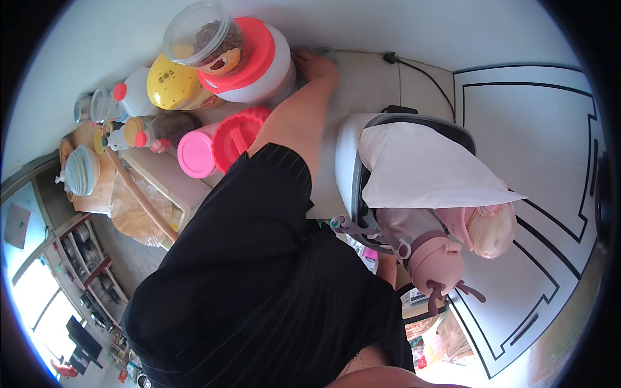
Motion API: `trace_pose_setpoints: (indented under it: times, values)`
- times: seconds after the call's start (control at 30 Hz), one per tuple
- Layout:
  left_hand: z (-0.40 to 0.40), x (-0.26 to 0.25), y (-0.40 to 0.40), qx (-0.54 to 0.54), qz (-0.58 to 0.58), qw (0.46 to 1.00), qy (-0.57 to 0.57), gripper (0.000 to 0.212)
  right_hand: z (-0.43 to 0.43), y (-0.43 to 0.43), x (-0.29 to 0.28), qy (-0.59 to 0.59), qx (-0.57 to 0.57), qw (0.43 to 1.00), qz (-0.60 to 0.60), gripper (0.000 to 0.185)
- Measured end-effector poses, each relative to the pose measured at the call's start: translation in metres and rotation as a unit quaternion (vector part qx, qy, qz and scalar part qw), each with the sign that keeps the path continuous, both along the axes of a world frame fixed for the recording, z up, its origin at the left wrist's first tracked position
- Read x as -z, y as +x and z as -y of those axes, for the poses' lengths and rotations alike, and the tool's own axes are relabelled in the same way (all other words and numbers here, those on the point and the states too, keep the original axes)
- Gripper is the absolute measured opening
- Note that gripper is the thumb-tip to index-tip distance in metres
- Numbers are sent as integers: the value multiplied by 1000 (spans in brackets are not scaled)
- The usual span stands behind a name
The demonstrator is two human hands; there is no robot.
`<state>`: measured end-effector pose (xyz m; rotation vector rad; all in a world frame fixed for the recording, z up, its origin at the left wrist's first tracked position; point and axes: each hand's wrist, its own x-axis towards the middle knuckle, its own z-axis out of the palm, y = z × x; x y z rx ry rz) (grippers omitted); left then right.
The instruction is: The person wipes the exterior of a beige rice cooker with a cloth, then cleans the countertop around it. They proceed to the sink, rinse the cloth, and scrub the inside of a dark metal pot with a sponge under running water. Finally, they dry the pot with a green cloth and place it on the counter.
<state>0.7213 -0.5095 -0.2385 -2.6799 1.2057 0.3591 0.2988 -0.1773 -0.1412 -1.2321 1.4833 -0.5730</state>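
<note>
My left hand (316,68) reaches to the wall behind a white tub (279,72) with a red lid (262,48). Its fingers are partly hidden by the tub, and a bit of greyish-green material (329,52), perhaps cloth, shows beside it. On the red lid stands a clear jar (218,41) of brown bits. Below the left forearm are a red fluted lid (237,138) and a pink canister (196,154). A sliver of my right arm shows behind a pink bottle (434,262) with antler-like prongs; the right hand is out of view.
A white bin-like holder (345,160) carries a white sheet (422,167) and a second pink bottle (490,230). A black plug (390,58) trails a cord along the wall. Left are a yellow-lidded container (170,82), a wooden stick (140,199) and stacked bowls (80,169).
</note>
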Motion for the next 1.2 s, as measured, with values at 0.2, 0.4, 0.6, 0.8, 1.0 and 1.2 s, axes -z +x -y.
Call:
trace_pose_setpoints:
  times: [0.2, 0.4, 0.6, 0.8, 1.0, 1.2]
  values:
    - [-9, -3, -28, 66, 58, 995, 37, 56, -6, -3, 7, 3, 6, 1000, -4, 42]
    - [-54, 31, -64, -22, 65, 981, -182, 61, 6, -8, 10, -27, -29, 999, -3, 42]
    - [-142, 17, -75, 32, -31, 965, -260, 61, 16, -9, 25, -54, -54, 997, 6, 42]
    - [-239, 4, -97, 139, -20, 965, -223, 65, 24, -1, 21, -50, -47, 996, 59, 42]
    - [-422, -40, -90, 272, -120, 941, -161, 70, 29, 10, -12, -81, -132, 988, -17, 56]
    - [-468, -49, -76, 243, -108, 941, -212, 69, 28, 13, -17, -54, -134, 988, -61, 38]
